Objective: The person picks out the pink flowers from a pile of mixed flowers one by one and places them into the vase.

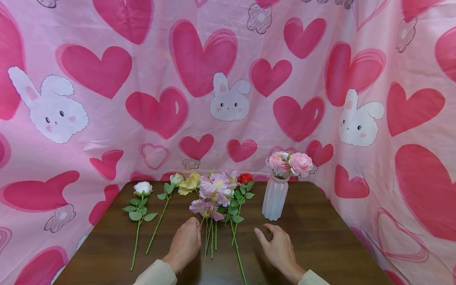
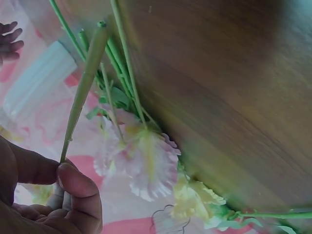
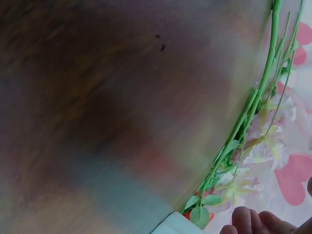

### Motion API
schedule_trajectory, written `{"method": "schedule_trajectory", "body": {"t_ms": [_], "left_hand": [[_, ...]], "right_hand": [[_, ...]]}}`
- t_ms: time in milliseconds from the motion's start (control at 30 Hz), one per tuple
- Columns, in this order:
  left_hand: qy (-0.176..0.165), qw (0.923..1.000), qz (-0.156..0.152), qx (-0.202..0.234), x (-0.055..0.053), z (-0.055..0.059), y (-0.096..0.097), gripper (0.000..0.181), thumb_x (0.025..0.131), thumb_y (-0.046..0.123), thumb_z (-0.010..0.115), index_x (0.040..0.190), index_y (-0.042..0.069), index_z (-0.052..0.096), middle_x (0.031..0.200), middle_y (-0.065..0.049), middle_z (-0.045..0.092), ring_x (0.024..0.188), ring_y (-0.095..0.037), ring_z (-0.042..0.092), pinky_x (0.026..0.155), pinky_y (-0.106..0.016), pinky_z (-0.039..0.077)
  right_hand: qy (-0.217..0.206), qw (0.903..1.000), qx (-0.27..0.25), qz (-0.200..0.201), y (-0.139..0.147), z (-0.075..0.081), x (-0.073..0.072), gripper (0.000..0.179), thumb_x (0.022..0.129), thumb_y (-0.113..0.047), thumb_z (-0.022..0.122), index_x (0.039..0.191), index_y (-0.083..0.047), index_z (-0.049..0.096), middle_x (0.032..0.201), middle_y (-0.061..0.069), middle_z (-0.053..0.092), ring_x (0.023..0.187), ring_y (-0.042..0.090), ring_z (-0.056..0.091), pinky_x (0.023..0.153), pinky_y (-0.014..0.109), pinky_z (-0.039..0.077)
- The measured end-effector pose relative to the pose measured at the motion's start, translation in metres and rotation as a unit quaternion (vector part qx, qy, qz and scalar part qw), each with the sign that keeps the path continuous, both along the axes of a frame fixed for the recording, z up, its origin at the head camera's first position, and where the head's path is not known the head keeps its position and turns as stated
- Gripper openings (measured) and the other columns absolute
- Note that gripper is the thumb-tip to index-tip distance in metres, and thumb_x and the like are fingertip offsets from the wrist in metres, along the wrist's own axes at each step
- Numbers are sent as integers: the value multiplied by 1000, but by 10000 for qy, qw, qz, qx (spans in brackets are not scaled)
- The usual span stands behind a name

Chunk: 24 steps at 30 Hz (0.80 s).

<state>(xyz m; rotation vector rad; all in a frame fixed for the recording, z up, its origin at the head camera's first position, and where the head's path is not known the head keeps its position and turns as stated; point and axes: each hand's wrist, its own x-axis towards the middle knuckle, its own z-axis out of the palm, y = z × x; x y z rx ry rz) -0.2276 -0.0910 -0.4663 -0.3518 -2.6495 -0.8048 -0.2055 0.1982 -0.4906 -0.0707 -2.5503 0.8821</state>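
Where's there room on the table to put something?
The biggest bare patch lies right of the white vase and right hand, reaching the table's right edge. There's a narrow gap between the red rose and vase. The middle is crowded: purple flowers and stems bunch beside the left hand.

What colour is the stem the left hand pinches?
The stem is yellowish green, clearest in left wrist view.

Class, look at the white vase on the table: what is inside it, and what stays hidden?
Pink flowers stand in the white vase, their blooms above its rim. Its wall covers their lower stems, so their length and any water inside cannot be seen.
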Motion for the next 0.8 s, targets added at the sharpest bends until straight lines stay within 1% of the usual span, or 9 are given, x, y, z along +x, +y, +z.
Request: {"method": "schedule_trajectory", "body": {"t_ms": [133, 267, 367, 467, 667, 800], "left_hand": [[14, 9999, -74, 89, 2, 1, 5, 21, 95, 3, 65, 81, 12, 52, 70, 3, 50, 66, -16, 54, 61, -39, 46], [-3, 9998, -138, 149, 3, 2, 10, 20, 95, 3, 64, 82, 12, 52, 72, 4, 51, 66, -16, 56, 61, -39, 47], [17, 9996, -201, 174, 5, 4, 14, 19, 95, 3, 65, 83, 12, 53, 73, 4, 51, 67, -16, 56, 62, -39, 47], [61, 9995, -268, 172, 7, 4, 17, 19, 95, 3, 64, 83, 12, 53, 73, 5, 50, 66, -14, 54, 61, -38, 47], [186, 9989, -384, 168, 9, 3, 22, 19, 95, 2, 64, 82, 13, 54, 73, 6, 50, 65, -11, 52, 59, -35, 46], [199, 9987, -445, 158, 9, 3, 25, 19, 96, 2, 63, 83, 13, 54, 73, 6, 51, 65, -11, 53, 59, -35, 46]], "right_hand": [[9, 10000, -34, -5, -2, 1, 0, 42, 92, -49, 75, 110, -12, 76, 99, 2, 72, 84, 18, 63, 72, 34, 49], [26, 10000, -64, -3, -4, 1, -1, 40, 92, -47, 75, 110, -12, 77, 99, 2, 72, 83, 15, 63, 72, 34, 49], [24, 9999, -118, 8, -5, 0, -1, 39, 92, -47, 75, 109, -13, 77, 96, 0, 72, 82, 12, 61, 71, 33, 49], [25, 9998, -200, 45, -6, 0, -1, 39, 91, -48, 75, 109, -13, 77, 92, -3, 71, 80, 10, 61, 70, 31, 49], [105, 9991, -383, 117, -8, 0, -1, 37, 90, -45, 78, 106, -11, 77, 86, -6, 68, 79, 14, 63, 68, 29, 49], [236, 9986, -458, 146, -10, 0, -1, 35, 90, -43, 79, 104, -11, 78, 81, -9, 67, 76, 13, 63, 67, 27, 50]]}}
